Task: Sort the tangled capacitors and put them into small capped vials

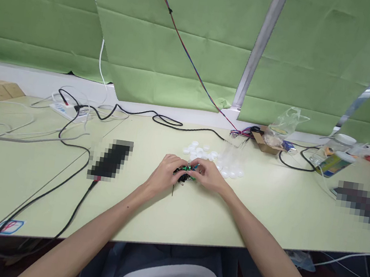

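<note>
Both of my hands meet at the middle of the table around a small cluster of green, blue and black pieces; its exact kind is too small to make out. My left hand pinches it from the left side, thumb toward me. From the right, my right hand grips it with thumb and curled fingers. More dark bits and a thin dark stick or wire show just below the fingers. White round discs lie scattered right behind my hands, touching or close to the right fingers.
A blurred black device with a black cable lies to the left. A power strip and tangled cables sit behind it. Toward the back right stand an open cardboard box, a plastic bag and a jar. The table edge runs before my lap.
</note>
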Action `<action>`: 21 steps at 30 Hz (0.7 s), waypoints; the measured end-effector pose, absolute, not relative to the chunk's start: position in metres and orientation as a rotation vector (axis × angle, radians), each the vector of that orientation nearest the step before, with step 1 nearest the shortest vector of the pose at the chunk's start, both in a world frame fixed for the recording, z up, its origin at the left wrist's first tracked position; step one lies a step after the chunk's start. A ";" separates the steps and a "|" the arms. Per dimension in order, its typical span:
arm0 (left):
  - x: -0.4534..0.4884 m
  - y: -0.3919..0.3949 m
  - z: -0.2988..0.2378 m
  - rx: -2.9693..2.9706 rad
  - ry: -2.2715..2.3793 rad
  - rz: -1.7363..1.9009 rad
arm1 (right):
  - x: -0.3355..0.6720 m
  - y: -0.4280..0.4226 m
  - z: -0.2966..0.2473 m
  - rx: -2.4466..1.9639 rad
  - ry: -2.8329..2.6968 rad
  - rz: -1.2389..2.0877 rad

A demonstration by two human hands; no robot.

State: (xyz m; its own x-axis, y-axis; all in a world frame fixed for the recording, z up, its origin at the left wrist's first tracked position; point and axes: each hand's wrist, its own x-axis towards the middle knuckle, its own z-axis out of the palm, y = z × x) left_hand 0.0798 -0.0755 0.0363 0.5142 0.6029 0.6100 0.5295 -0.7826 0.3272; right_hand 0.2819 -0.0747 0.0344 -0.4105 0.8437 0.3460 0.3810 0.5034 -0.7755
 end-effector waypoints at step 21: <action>0.080 -0.075 0.037 2.650 1.007 1.140 | 0.282 -0.073 0.032 -1.045 -1.956 0.808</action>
State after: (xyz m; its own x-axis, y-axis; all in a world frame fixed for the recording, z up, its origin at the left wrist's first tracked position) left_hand 0.0803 -0.0754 0.0365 0.5055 0.6025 0.6177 0.5386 -0.7796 0.3197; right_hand 0.2820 -0.0735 0.0321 -0.3748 0.8685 0.3244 0.3866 0.4644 -0.7968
